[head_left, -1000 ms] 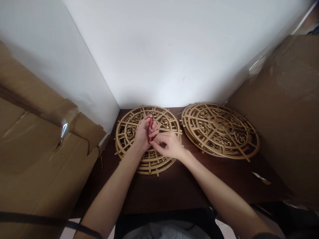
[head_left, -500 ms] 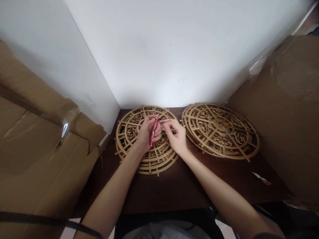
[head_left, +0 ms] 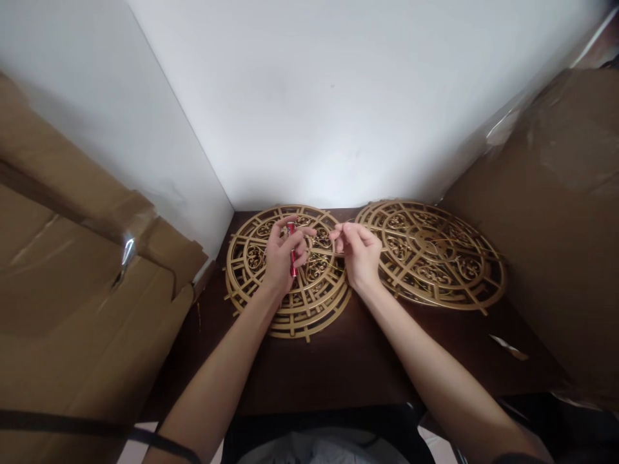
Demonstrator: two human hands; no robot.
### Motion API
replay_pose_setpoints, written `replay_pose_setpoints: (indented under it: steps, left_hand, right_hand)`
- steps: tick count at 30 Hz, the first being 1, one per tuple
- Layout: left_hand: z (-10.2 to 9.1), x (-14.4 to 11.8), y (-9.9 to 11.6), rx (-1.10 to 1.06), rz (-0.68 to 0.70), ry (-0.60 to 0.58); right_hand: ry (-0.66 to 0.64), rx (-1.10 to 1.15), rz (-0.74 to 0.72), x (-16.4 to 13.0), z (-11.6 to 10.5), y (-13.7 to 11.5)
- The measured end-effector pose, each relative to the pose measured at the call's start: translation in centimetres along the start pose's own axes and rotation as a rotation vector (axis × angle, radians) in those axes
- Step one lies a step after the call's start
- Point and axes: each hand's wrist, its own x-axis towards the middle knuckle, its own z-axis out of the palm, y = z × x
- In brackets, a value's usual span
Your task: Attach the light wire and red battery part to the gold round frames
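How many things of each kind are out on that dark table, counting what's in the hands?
Stacks of gold openwork discs: 2
Red tube, held in the left hand: 1
Scrap of tape or paper: 1
Total: 4

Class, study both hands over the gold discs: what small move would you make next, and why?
Probably bring the right hand back to the red tool in the left hand. The right fingers look pinched and apart from it, above the left disc; whether they hold anything is unclear.
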Motion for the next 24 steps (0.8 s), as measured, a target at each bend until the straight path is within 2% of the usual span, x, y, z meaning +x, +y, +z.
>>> replay_pose_setpoints:
  steps: [6,9,13,16,18,21,24]
  left_hand:
    - [0.4,-0.5,-0.5,0.257,0.012,-0.087]
    - [0.5,-0.6,-0.5,0.335,0.040,-0.101]
    - [0.5,-0.7,-0.5,0.358,0.062,-0.054]
    - [0.3,-0.5,-0.5,0.269,0.106,0.015]
    - [0.1,-0.3,-0.5,0.195,0.131,0.055]
    - [-0.1,0.0,-0.3,0.112,0.141,0.120]
    - [-0.2,0.1,-0.1,0.054,0.121,0.159]
  right_hand:
    - [-0.130,0.243,0.151,-0.2,0.2,-0.5]
    - [-0.181,0.295,0.155,-0.2,0.1,-0.6]
    - [-0.244,0.265,0.134,0.0,-0.1,-0.3]
    - [-0.227,0.092,0.066,0.1,-0.4,0.1]
    - [-0.259,-0.148,-0.026,0.1,-0.6,0.4]
    - [-0.438,-0.551,-0.241,-0.2,-0.7,0.7]
    - [-0.642,-0.807,-0.406,-0.5,-0.7,0.6]
